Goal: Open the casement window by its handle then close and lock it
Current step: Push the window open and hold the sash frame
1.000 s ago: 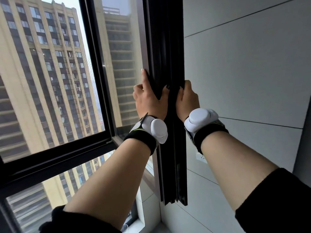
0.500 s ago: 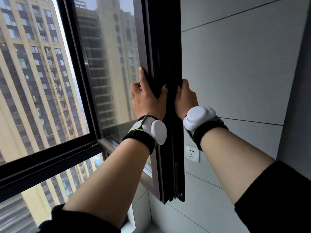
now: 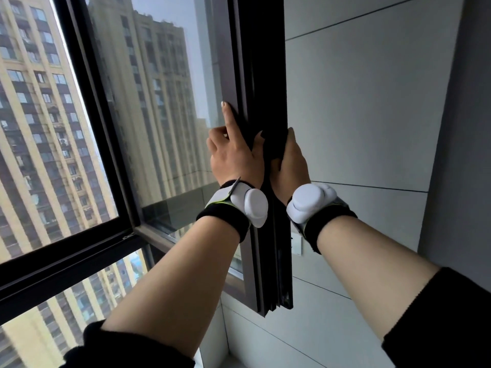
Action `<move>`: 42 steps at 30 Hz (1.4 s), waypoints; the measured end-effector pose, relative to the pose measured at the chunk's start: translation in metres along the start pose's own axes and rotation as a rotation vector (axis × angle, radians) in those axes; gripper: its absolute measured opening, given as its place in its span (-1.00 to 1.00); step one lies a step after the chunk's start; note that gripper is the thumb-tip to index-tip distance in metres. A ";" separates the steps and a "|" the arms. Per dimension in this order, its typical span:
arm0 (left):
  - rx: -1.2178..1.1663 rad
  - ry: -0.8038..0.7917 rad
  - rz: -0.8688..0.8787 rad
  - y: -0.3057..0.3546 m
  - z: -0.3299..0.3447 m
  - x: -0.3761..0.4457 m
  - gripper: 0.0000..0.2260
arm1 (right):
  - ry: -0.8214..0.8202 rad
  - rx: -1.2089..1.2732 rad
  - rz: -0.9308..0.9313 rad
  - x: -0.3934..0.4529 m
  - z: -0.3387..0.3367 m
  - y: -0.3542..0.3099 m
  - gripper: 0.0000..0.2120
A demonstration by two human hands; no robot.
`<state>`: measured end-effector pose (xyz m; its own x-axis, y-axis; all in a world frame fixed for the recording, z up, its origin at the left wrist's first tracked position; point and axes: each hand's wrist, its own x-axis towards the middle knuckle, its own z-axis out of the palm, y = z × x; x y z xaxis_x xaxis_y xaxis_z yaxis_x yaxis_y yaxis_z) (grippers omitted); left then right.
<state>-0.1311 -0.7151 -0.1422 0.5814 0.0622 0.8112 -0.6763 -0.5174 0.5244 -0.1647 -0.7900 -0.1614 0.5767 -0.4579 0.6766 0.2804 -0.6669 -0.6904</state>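
Note:
The dark-framed casement sash (image 3: 268,75) stands swung into the room, its free edge turned toward me. My left hand (image 3: 233,158) grips the sash's left side around a dark handle (image 3: 237,120), with the index finger stretched up along it. On the right side of the same edge, my right hand (image 3: 293,166) is wrapped around the frame at about the same height. The palms hide most of the handle. Both wrists carry white devices on black bands.
The fixed window frame (image 3: 87,102) with its glass runs along the left, with tall apartment blocks outside. A grey panelled wall (image 3: 358,102) stands close on the right, with a white socket (image 3: 296,245) partly behind my right wrist. A pale sill (image 3: 212,341) lies below.
The sash has swung with both hands still gripping it. Its glass now shows wider, and the fixed frame has slid left in view. The socket has come into sight.

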 end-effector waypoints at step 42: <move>-0.064 -0.100 0.140 0.000 0.101 0.017 -0.31 | -0.144 -0.729 -0.360 0.058 0.015 0.118 -0.04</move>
<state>-0.0752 -0.8003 -0.1543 0.5197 -0.0936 0.8492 -0.7791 -0.4598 0.4261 -0.0871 -0.8867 -0.2078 0.6535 -0.0966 0.7508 -0.0726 -0.9953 -0.0649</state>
